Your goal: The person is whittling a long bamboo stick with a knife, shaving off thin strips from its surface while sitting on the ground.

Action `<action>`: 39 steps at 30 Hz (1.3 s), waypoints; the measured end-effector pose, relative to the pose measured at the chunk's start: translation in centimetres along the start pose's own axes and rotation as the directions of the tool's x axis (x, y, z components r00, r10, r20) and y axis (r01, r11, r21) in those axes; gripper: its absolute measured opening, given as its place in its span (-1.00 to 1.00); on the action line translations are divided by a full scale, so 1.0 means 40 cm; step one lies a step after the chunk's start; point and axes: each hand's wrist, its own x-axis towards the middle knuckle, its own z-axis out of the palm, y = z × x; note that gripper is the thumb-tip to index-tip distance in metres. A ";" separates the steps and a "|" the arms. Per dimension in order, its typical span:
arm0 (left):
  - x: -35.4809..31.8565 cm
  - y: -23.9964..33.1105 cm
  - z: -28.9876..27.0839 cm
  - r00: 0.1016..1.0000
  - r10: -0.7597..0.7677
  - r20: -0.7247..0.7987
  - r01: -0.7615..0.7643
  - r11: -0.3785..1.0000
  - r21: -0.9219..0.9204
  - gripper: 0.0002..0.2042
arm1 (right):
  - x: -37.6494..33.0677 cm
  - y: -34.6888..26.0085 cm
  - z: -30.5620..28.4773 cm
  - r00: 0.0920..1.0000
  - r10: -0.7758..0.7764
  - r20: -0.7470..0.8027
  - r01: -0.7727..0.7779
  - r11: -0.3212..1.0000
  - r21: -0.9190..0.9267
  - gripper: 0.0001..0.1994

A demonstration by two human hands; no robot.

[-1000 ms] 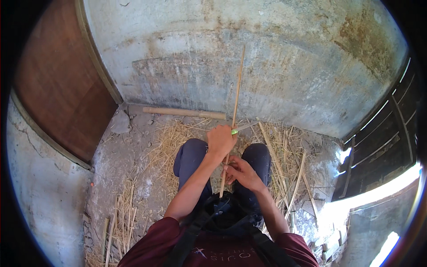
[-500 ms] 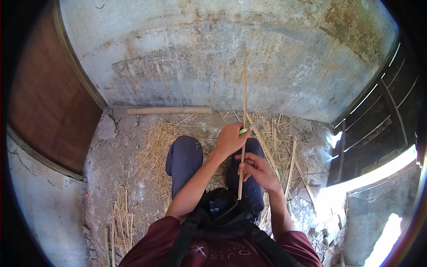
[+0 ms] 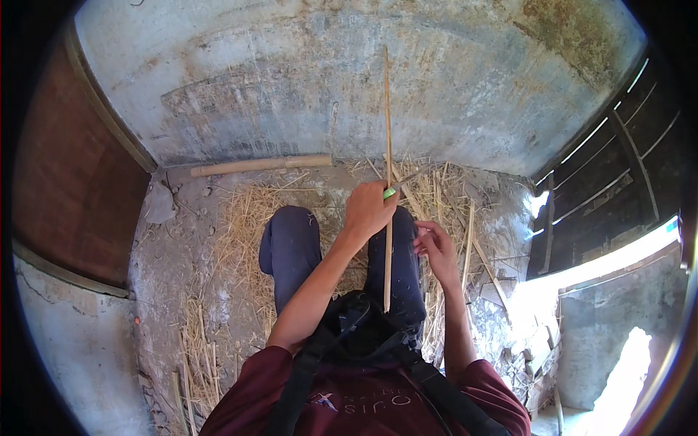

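A long, thin bamboo strip (image 3: 387, 123) stands nearly straight up the view, its near end above my right thigh and its far end in front of the wall. My left hand (image 3: 369, 212) is closed around the strip at about its middle. The same hand also grips a knife (image 3: 390, 193) with a green handle; its grey blade points away to the right across the strip. To the right of the strip, beside my right knee, my right hand (image 3: 438, 247) is apart from it. Its fingers are loosely bent and spread, with nothing seen in them.
Pale shavings (image 3: 247, 225) and split strips (image 3: 469, 247) litter the floor around my legs. A thick bamboo pole (image 3: 262, 166) lies along the base of the stained wall (image 3: 291, 87). A brown door panel (image 3: 76, 174) is at left, dark slatted boards (image 3: 603, 174) at right.
My right hand has let go of the strip's near part and moved right. My left hand still holds the strip and knife. The whole view has shifted slightly.
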 end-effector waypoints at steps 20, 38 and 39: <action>0.036 0.007 -0.026 0.999 0.035 0.030 -0.030 0.986 -0.165 -0.68 | -0.698 0.891 -0.071 0.622 0.779 0.072 -0.624 0.549 -0.556 -0.61; 0.029 -0.058 -0.102 1.000 0.015 0.004 -0.014 0.956 -0.293 -0.69 | -0.637 0.842 -0.028 0.609 0.785 0.113 -0.612 0.556 -0.563 -0.65; 0.029 -0.057 -0.107 1.000 0.008 0.010 -0.005 0.958 -0.286 -0.68 | -0.627 0.851 -0.028 0.624 0.772 0.122 -0.594 0.569 -0.569 -0.65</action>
